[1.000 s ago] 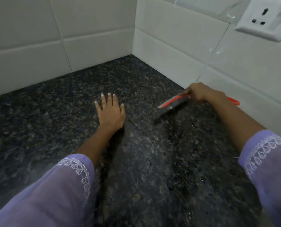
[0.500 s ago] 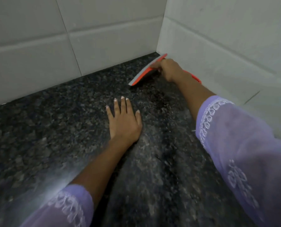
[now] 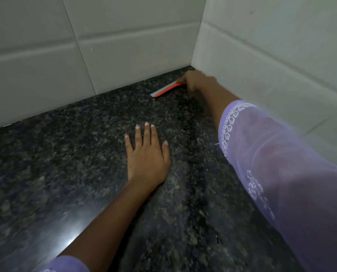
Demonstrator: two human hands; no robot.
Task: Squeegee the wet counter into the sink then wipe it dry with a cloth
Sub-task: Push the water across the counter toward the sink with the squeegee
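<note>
- Nearest, two forearms in sheer lilac sleeves (image 3: 281,173) with white embroidered cuffs reach forward over a dark speckled granite desk (image 3: 65,173), which shines with a bright glare patch near its front edge.
- In the middle, the left hand (image 3: 147,154) lies palm down on the desk, fingers straight and slightly spread, holding nothing.
- Farther back, the right hand (image 3: 198,82) is curled around the handle of an orange squeegee (image 3: 164,90); the hand is blurred.
- The squeegee's grey blade edge rests on the desk in the far corner, just beside the wall.
- Behind, pale tiled walls (image 3: 124,46) meet at that corner.
</note>
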